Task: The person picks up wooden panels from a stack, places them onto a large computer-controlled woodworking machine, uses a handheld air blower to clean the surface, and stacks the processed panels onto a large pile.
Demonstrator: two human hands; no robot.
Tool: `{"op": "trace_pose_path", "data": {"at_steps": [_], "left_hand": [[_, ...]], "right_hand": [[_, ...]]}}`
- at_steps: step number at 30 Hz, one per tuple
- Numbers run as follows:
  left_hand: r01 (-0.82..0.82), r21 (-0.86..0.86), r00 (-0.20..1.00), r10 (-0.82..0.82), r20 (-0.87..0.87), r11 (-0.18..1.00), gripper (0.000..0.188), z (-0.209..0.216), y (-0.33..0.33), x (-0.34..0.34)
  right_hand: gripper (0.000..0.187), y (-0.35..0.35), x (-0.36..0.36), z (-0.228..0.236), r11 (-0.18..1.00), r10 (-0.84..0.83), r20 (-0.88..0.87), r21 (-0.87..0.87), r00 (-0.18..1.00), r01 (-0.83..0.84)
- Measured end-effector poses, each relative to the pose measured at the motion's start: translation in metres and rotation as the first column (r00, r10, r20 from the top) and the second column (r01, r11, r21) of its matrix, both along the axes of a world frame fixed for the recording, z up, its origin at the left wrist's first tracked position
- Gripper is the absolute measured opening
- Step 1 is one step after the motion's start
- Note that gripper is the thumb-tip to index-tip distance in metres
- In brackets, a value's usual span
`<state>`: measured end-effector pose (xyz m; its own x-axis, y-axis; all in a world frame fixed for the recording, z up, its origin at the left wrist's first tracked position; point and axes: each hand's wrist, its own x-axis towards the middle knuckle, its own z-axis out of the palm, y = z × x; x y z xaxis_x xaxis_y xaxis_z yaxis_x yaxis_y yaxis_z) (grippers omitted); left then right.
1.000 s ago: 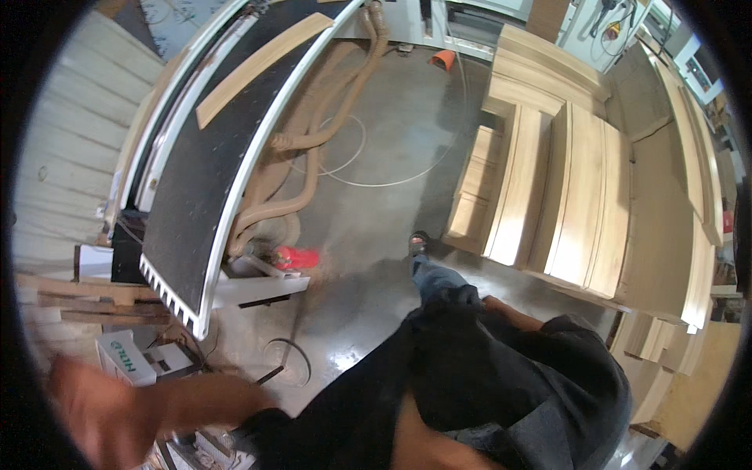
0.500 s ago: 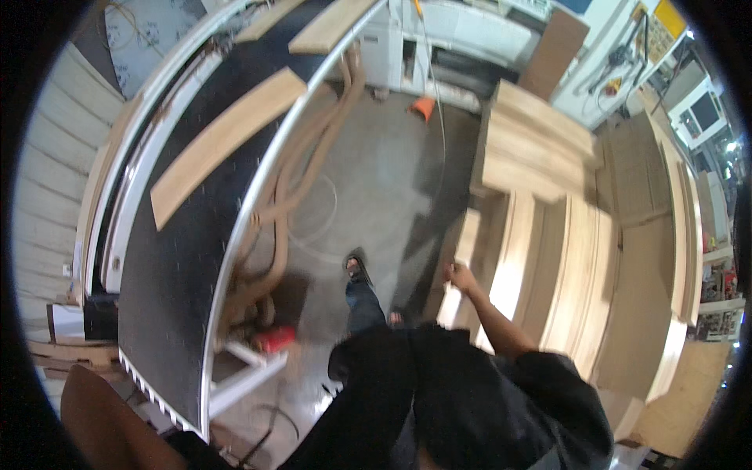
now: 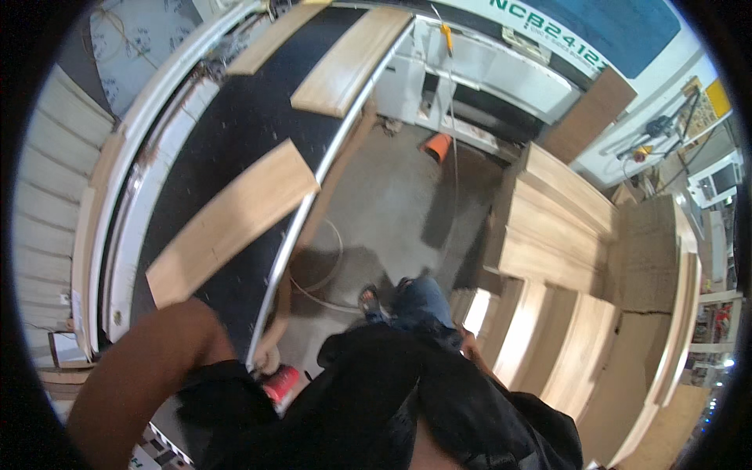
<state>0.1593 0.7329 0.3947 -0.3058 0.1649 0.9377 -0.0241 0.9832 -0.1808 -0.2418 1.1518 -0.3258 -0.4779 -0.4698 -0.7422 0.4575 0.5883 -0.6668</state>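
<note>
The left forearm (image 3: 149,368) rises from the lower left toward the near end of a pale wooden board (image 3: 235,223) lying aslant on the black conveyor belt (image 3: 219,141). The left hand itself cannot be made out — the arm fills the foreground, blurred, and whether its fingers are spread or curled cannot be told. Two more boards (image 3: 352,59) lie farther up the belt, one behind another, spaced apart as pieces carried along a line would be.

On the other side, the right hand (image 3: 468,342) is down beside the dark clothing, close against the edge of a stack of light planks (image 3: 540,345); it is mostly hidden by the body, so its grip cannot be told either. The planks there lie flat and side by side on a low pile, with a taller pile of the same boards (image 3: 560,219) just behind (likely sorted stock, judging by the even edges).

Between belt and stacks lies bare concrete floor (image 3: 384,204), with a hose looping across it, an orange cone (image 3: 437,146) near the machine, and a sandalled foot (image 3: 370,301).
</note>
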Motion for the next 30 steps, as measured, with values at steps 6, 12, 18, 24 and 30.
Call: {"op": "trace_pose_path", "data": {"at_steps": [6, 12, 18, 24, 30], "left_hand": [[-0.824, 0.527, 0.540, 0.570, 0.620, 0.207, 0.075, -0.286, -0.205, -0.076], [-0.832, 0.347, 0.039, 0.580, 0.814, -0.432, 0.079, -0.437, -0.200, -0.057], [-0.861, 0.341, 0.036, 0.624, 0.781, -0.377, 0.066, -0.420, -0.205, -0.035], [-0.787, 0.461, 0.089, 0.663, 0.743, -0.411, 0.060, -0.406, -0.203, -0.033], [-0.596, 0.688, 0.109, 0.807, 0.581, -0.415, 0.060, -0.373, -0.293, -0.069]], "right_hand": [[0.025, -0.120, -0.099, -0.037, 0.703, 0.474, -0.427, -0.343, 0.771, -0.622], [0.023, -0.304, -0.221, 0.018, 0.882, 0.471, -0.159, 0.048, 0.868, -0.469], [0.031, -0.520, -0.352, 0.098, 0.825, 0.566, -0.239, 0.168, 0.789, -0.540], [0.028, -0.719, -0.380, 0.162, 0.760, 0.519, -0.405, -0.185, 0.753, -0.623], [0.020, -0.853, -0.391, 0.232, 0.698, 0.350, -0.842, -0.057, 0.410, -0.713]]}}
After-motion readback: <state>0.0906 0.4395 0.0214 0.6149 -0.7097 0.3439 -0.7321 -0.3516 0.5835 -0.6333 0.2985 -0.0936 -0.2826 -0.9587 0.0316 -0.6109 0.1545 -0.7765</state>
